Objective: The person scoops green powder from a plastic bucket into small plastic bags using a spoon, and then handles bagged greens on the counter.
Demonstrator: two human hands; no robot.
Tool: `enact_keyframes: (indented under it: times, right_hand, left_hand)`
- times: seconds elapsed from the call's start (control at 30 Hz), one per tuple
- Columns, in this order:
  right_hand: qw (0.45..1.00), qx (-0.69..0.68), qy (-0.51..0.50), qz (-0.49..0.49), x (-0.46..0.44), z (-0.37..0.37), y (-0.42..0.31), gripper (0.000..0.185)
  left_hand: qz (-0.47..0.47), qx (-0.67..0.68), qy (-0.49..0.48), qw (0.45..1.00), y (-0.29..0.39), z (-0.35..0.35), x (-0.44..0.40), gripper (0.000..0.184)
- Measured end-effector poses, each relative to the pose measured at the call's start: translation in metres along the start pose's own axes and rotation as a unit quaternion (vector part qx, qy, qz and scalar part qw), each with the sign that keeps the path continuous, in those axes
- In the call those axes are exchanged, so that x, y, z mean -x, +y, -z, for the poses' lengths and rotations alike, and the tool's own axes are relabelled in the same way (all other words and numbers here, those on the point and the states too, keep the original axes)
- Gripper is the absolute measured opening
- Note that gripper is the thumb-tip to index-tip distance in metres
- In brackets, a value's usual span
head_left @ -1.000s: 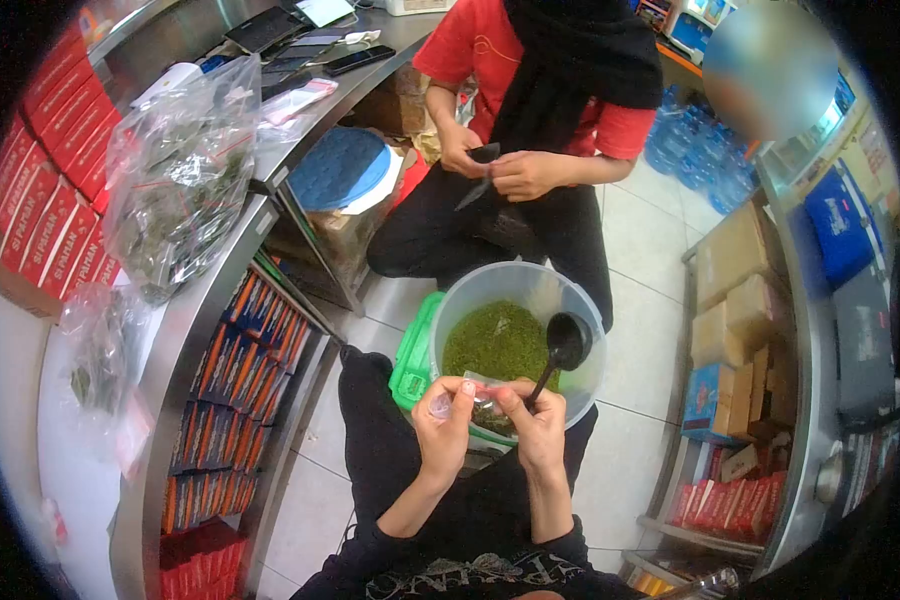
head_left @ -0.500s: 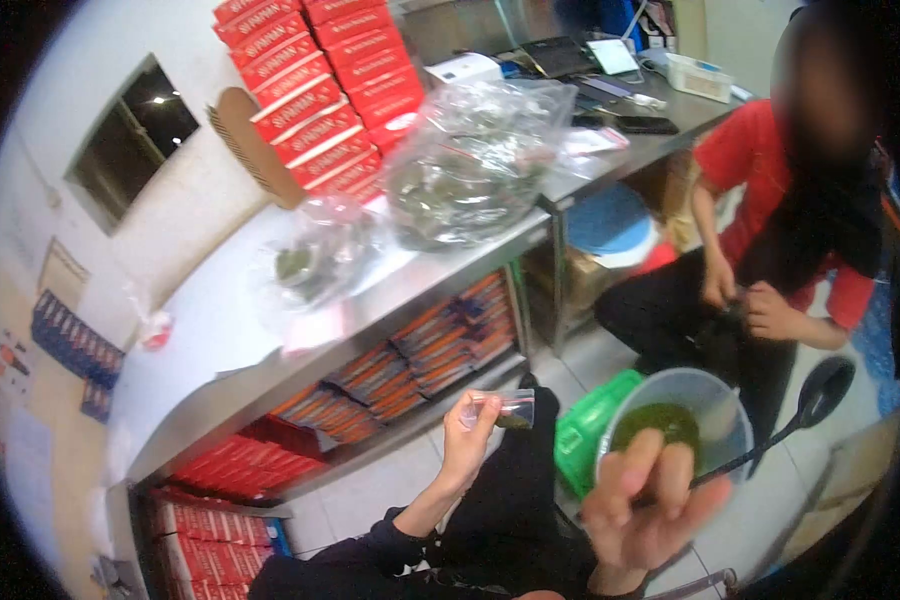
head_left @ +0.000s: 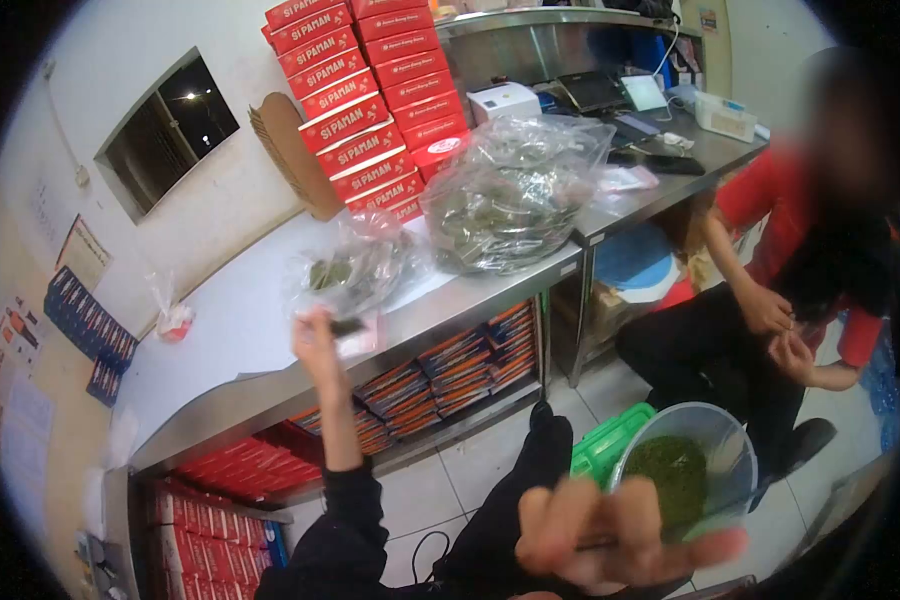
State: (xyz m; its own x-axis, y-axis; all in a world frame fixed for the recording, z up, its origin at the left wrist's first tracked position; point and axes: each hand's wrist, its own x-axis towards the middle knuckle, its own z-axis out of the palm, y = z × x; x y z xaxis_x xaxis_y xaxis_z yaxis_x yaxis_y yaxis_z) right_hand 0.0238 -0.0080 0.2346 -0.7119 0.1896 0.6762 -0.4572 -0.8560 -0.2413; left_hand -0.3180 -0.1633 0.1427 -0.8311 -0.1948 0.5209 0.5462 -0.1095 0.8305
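Observation:
My left hand is raised at the counter's front edge, its fingers pinching a small zip bag with dark green contents. Just beyond it on the counter lies a clear plastic bag with more green stuff inside. My right hand, close to the camera and blurred, has curled fingers in front of a clear tub of green flakes. A dark rounded shape beyond the tub looks like the bowl of the black spoon; its handle is mostly hidden by the tub and my hand.
A large clear bag of green contents sits on the counter beside stacked red boxes. Boxes fill the shelf below. A green crate stands by the tub. A co-worker in a red shirt sits at the right.
My left hand has moved left and up with the zip bag, from above my leg to the counter. My right hand has dropped slightly lower in view. The view has shifted too.

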Motion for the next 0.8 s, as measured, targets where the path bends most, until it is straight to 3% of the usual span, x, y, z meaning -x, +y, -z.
enact_keyframes:
  times: [0.1,0.17,0.2,0.27,0.3,0.33,0.37,0.4,0.43,0.47,0.5,0.53,0.57,0.6,0.63,0.7,0.73,0.8]
  right_hand:
    - [0.991,-0.051,0.121,0.009,0.033,0.041,0.007,0.053]
    - [0.984,-0.095,0.148,0.015,0.056,0.056,0.013,0.048]
    - [0.983,-0.091,0.157,0.016,0.068,0.064,0.018,0.048]
    - [0.969,-0.145,0.196,0.038,0.088,0.078,0.026,0.039]
    - [0.969,-0.136,0.199,0.054,0.095,0.082,0.028,0.039]
    - [0.956,-0.091,0.280,0.020,0.101,0.087,0.026,0.035]
    - [0.932,-0.042,0.361,-0.007,0.107,0.093,0.023,0.031]
    - [0.907,0.089,0.411,-0.032,0.113,0.098,0.023,0.026]
    - [0.858,0.218,0.462,-0.056,0.117,0.105,0.026,0.021]
    - [0.794,0.370,0.478,-0.054,0.122,0.116,0.031,0.022]
    - [0.706,0.510,0.488,-0.058,0.122,0.123,0.033,0.026]
    - [0.587,0.648,0.481,-0.061,0.119,0.119,0.027,0.033]
    - [0.449,0.764,0.459,-0.071,0.116,0.115,0.019,0.041]
    - [0.462,0.753,0.469,-0.023,0.136,0.137,0.015,0.046]
    - [0.429,0.742,0.512,-0.053,0.139,0.130,0.004,0.034]
    - [0.474,0.653,0.586,-0.072,0.146,0.113,-0.015,0.021]
    - [0.467,0.655,0.590,-0.070,0.151,0.111,-0.021,0.021]
    - [0.381,0.716,0.584,0.040,0.162,0.110,-0.026,0.006]
  left_hand:
    - [-0.122,-0.044,0.086,0.988,-0.001,0.000,-0.080,0.020]
    - [-0.105,-0.168,0.056,0.979,-0.011,-0.004,-0.117,0.021]
    - [-0.096,-0.168,0.050,0.980,-0.020,-0.010,-0.115,0.021]
    - [-0.178,-0.246,0.073,0.950,-0.035,-0.026,-0.108,0.032]
    - [-0.176,-0.194,0.021,0.965,-0.033,-0.033,-0.089,0.040]
    - [-0.173,-0.131,-0.034,0.975,-0.028,-0.038,-0.054,0.048]
    - [-0.031,0.024,-0.085,0.996,-0.024,-0.050,-0.012,0.047]
    - [0.057,0.136,-0.149,0.978,-0.011,-0.061,0.038,0.039]
    - [0.201,0.233,-0.191,0.932,0.014,-0.075,0.091,0.029]
    - [0.334,0.350,-0.207,0.850,0.023,-0.090,0.141,0.026]
    - [0.414,0.340,-0.203,0.820,0.023,-0.099,0.198,0.023]
    - [0.459,0.316,-0.294,0.776,0.034,-0.100,0.246,0.020]
    - [0.528,0.295,-0.306,0.736,0.038,-0.102,0.289,0.022]
    - [0.620,0.328,-0.257,0.665,0.043,-0.108,0.319,0.027]
    - [0.572,0.350,-0.275,0.689,0.057,-0.117,0.333,0.029]
    - [0.564,0.359,-0.295,0.683,0.078,-0.126,0.340,0.032]
    - [0.569,0.360,-0.298,0.677,0.081,-0.128,0.348,0.032]
    - [0.557,0.351,-0.389,0.644,0.084,-0.126,0.365,0.028]
